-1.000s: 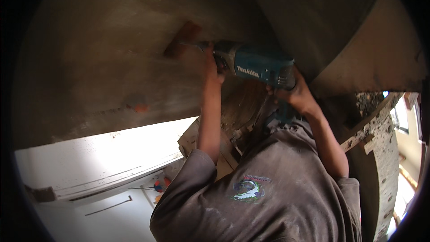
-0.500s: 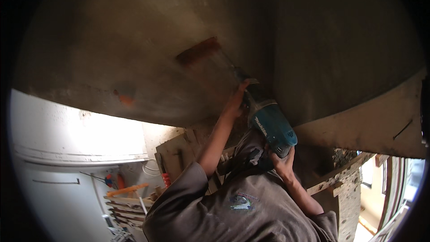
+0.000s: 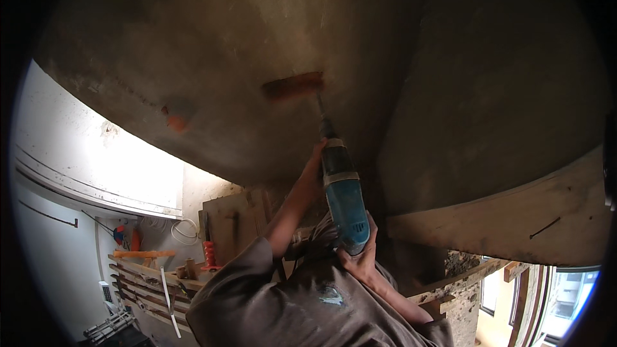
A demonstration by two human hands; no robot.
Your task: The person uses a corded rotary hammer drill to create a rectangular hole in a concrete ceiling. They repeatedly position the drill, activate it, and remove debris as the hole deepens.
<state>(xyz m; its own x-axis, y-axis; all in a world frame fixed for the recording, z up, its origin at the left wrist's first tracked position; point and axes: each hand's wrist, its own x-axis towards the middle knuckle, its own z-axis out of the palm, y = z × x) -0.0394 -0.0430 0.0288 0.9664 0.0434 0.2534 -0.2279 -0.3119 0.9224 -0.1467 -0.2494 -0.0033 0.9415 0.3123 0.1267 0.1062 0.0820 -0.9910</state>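
Observation:
A teal and black rotary hammer (image 3: 348, 202) points upward, away from my body, nearly upright in the head view. My left hand (image 3: 317, 159) wraps its dark front end from the left side; most of those fingers are hidden behind the body. At the rear, my right hand (image 3: 361, 256) grips the handle end, close to my shirt. A slim metal bit (image 3: 322, 106) runs from the front of the tool to the right end of a reddish-brown strip (image 3: 292, 86) in the grey concrete surface (image 3: 238, 38). Whether the tip is sunk in or only touching, I cannot tell.
A smaller orange-red chipped spot (image 3: 175, 119) lies to the left on the concrete. Below left are a slatted wooden rack (image 3: 144, 276), a red-handled tool (image 3: 209, 254) and a leaning board (image 3: 234, 225). A rough wooden beam (image 3: 459, 283) and a window (image 3: 572, 295) are at lower right.
The rotary hammer has swung from a clear leftward slant to nearly upright, its rear end moving left and down in view. Both hands keep their grip. The whole view has shifted and tilted.

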